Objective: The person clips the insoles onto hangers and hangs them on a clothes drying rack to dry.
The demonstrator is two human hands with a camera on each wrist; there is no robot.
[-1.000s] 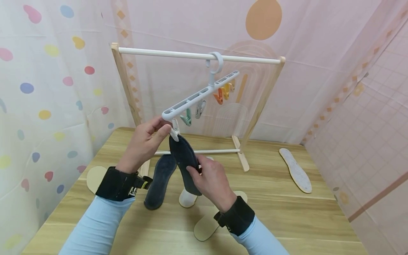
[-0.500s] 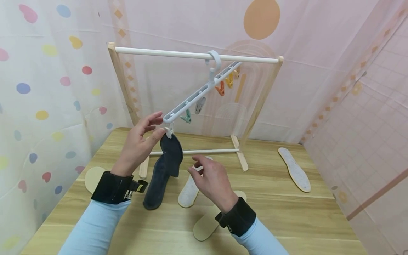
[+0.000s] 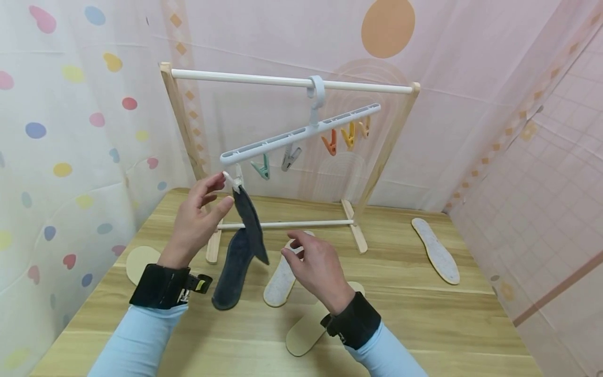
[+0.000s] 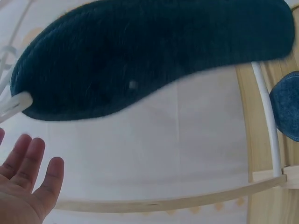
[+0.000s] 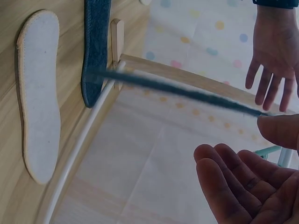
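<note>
Pale pink wall sheeting (image 3: 264,36) (coloured dots at left) hangs behind a light wooden table (image 3: 424,324).

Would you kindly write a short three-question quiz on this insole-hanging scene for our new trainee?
1. True or false: the dark insole hangs from the white clip at the hanger's low end.
2. Which hand is nearer that clip? A) left hand B) right hand
3. How many insoles lie on the table in the head view?

Key:
1. True.
2. A; its fingers are spread beside the clip, and the right hand is open lower down, holding nothing.
3. Five: one dark, two whitish, two tan.
</note>
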